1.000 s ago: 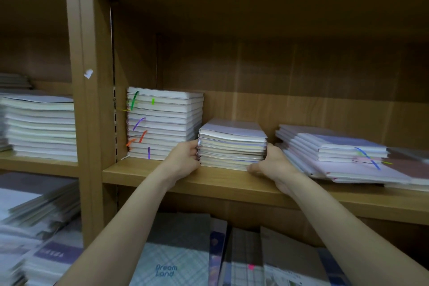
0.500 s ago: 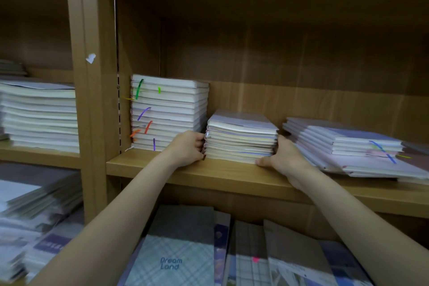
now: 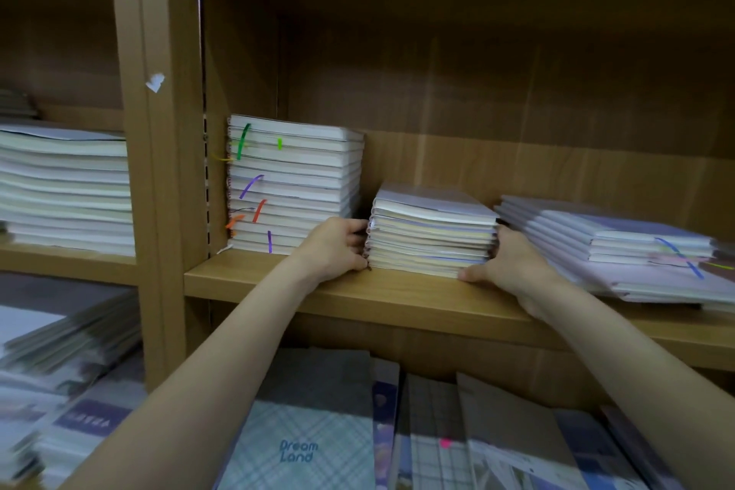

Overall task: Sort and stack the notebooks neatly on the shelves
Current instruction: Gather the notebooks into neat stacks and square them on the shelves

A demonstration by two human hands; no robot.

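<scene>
"Notebooks! See that small stack of notebooks in the middle of the wooden shelf?"

"Yes. Who is holding it?"

"A person. The left hand is on the left side of the stack, with its fingers curled against the edge. The right hand is on the right side. Its thumb lies along the bottom front edge. I cannot see the other fingers, they go behind the stack."

"So both hands squeeze it?"

"Both hands grip it, one on each side. The stack sits flat on the shelf."

"What is next to it?"

"A tall pile stands just beside it on the left. It has little ribbons in green, purple and orange sticking out. On the right is a messy pile with purple covers. It slides out like steps."

"And further away?"

"Past the wooden post is another big pile of white pages. Down below lies a checked book that says Dream Land, with more books beside it."
</scene>
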